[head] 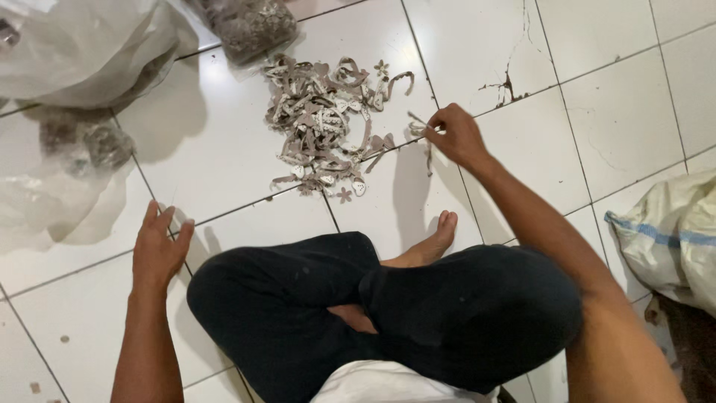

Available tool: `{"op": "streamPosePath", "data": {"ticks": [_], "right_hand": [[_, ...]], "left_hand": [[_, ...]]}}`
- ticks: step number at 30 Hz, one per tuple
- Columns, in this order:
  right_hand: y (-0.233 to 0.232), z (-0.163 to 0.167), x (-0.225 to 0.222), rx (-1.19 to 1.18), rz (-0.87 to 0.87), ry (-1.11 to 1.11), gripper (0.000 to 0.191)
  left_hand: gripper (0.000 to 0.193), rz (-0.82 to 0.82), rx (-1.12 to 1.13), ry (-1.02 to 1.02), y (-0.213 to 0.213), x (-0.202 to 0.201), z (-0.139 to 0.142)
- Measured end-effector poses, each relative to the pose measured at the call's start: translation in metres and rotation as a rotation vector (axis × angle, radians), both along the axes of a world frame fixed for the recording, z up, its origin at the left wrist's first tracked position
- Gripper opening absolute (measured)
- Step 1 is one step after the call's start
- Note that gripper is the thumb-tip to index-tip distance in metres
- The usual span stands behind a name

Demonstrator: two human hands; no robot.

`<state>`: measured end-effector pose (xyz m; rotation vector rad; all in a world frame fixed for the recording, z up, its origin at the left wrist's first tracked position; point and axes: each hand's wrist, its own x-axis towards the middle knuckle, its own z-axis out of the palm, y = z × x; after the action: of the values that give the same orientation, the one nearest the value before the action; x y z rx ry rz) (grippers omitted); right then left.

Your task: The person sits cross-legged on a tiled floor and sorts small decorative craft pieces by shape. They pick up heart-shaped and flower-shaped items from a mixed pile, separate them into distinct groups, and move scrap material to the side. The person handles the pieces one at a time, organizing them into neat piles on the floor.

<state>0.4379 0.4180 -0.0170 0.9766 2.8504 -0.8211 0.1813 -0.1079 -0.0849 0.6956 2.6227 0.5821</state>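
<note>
White glossy floor tiles [246, 160] with dark grout lines fill my view, one cracked and chipped near the top. On them I see a loose heap of pale grey-brown cut-out paper shapes [324, 123], with clear plastic bags [82, 52] at the upper left and a white woven sack [671, 235] at the right edge. My right hand [456, 136] pinches a small cut-out piece [418, 125] beside the heap, fingers closed on it. My left hand [158, 250] lies flat and open on the tile, holding nothing, beside my crossed legs in dark trousers [388, 313].

Clear plastic bags [82, 52] far left on white tiled floor [597, 97]; another bag of cutouts [250, 26] far centre; white woven sack [671, 239] right; cracked tile far right.
</note>
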Motion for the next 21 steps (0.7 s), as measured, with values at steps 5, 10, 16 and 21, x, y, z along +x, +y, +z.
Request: {"op": "streamPosePath", "data": {"ticks": [5, 10, 16, 21], "right_hand": [[0.033, 0.083, 0.022, -0.267, -0.043, -0.03, 0.023], [0.022, 0.11, 0.052, -0.573, -0.122, 0.27, 0.023], [-0.009, 0.071, 0.073, -0.895, -0.188, 0.535, 0.019], [-0.015, 0.036, 0.078, -0.909, -0.189, 0.637, 0.021]], "left_hand": [[0.048, 0.12, 0.182, -0.182, 0.048, 0.041, 0.066], [0.032, 0.004, 0.534, -0.305, 0.162, 0.13, 0.1], [0.057, 0.044, 0.825, -1.014, 0.342, 0.213, 0.105], [0.055, 0.274, 0.821, -1.314, 0.377, 0.216, 0.092]]}}
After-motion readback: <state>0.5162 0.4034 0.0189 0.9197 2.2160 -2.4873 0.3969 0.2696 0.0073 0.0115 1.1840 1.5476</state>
